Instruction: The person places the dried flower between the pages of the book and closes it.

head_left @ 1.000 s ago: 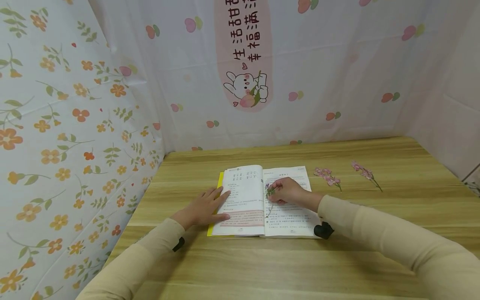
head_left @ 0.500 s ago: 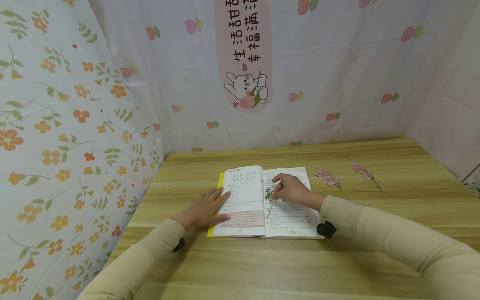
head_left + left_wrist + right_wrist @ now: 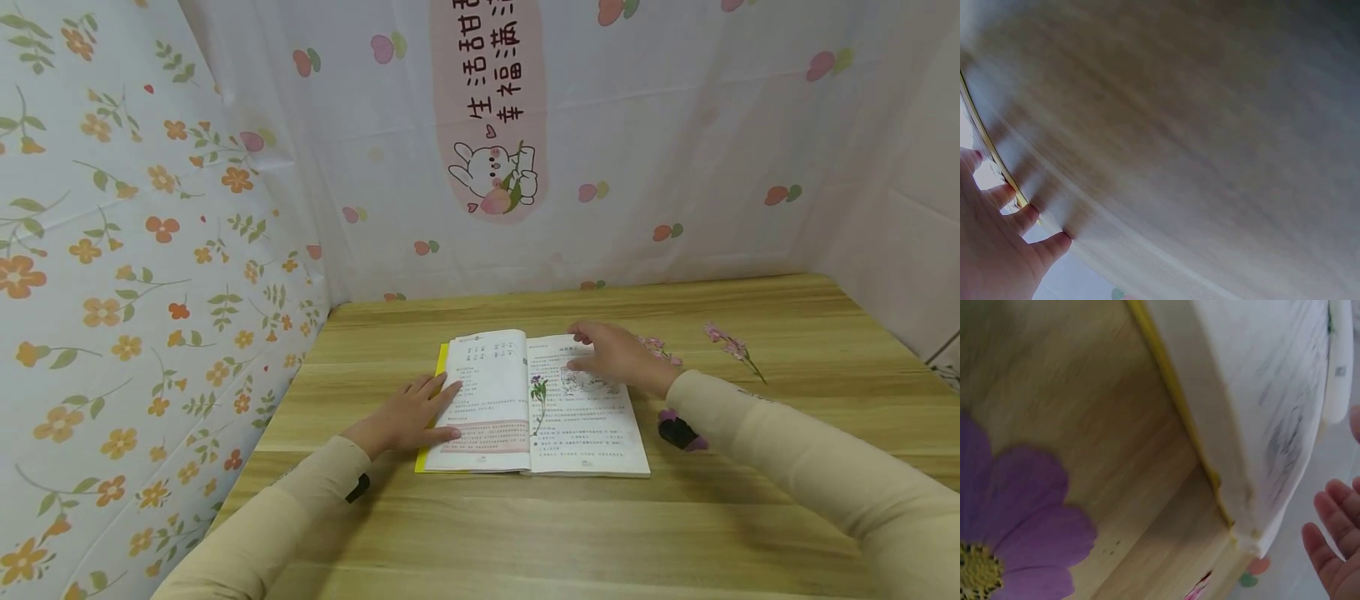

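Observation:
An open book (image 3: 487, 400) with a yellow cover lies on the table. My left hand (image 3: 405, 417) rests spread over its left page edge; in the left wrist view the fingers (image 3: 1022, 219) reach along that edge. A small purple flower on a green stem (image 3: 540, 404) lies on the right page beside the fold. Over the upper right page edge is my right hand (image 3: 618, 358), fingers loosely bent, holding nothing. Behind it, pink flower sprig (image 3: 654, 343) is partly covered. A large purple flower with a yellow centre (image 3: 1029, 525) fills a corner of the right wrist view.
Another pink flower sprig (image 3: 735, 350) lies farther right on the wooden table (image 3: 480, 533). Purple petals (image 3: 697, 444) show around the black wrist camera, right of the book. Patterned cloth (image 3: 360, 167) hangs behind and to the left.
My right hand has let go of the purple flower and moved right and away from the fold, leaving the flower on the page. My left hand has stayed in place.

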Motion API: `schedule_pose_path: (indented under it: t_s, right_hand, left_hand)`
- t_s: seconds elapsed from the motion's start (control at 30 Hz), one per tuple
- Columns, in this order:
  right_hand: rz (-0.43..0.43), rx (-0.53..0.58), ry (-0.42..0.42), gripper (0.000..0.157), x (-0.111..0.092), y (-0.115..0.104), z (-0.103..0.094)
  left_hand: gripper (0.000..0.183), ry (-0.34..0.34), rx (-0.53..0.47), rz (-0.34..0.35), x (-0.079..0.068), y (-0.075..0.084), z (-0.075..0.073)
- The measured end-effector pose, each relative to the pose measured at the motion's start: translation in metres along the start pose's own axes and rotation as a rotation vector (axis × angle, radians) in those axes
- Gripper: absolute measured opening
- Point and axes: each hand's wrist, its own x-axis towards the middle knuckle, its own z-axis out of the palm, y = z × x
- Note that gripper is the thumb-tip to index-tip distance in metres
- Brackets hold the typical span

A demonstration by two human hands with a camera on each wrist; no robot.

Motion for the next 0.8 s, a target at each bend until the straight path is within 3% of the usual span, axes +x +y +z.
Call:
schedule_pose_path:
  t_s: [0.3, 0.8]
  right_hand:
    - [-0.192, -0.248, -0.026, 0.072, 0.004, 0.027, 0.0]
    - [-0.179, -0.462, -0.141, 0.081, 0.011, 0.059, 0.005]
  left_hand:
    - [0.084, -0.008, -0.016, 0.01, 0.0, 0.0, 0.002]
    - [0.084, -0.004, 0.005, 0.012, 0.0, -0.001, 0.001]
